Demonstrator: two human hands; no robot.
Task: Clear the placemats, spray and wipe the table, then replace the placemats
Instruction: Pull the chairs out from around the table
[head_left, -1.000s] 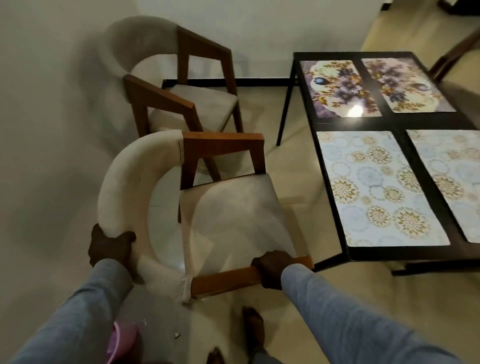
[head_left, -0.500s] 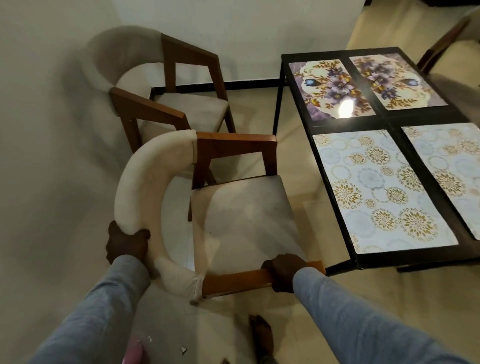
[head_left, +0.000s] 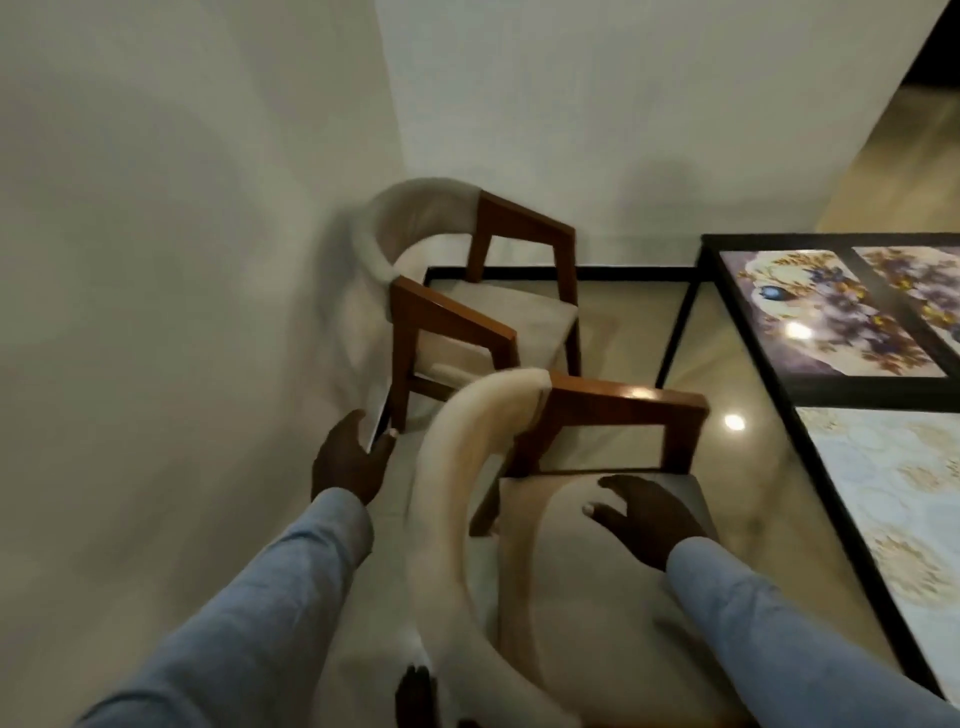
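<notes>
Head view: left hand (head_left: 349, 457) open-fingered beside the far chair (head_left: 470, 312), right hand (head_left: 647, 512) spread above the near chair (head_left: 545, 519)'s seat, placemats (head_left: 831, 317) uncleared along the table (head_left: 737, 322)'s left edge; the crowded chairs could knock together.

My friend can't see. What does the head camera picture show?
A person's left hand and right hand reach over a cream chair, gripping nothing. Another chair stands behind; a black table with patterned placemats is right.
</notes>
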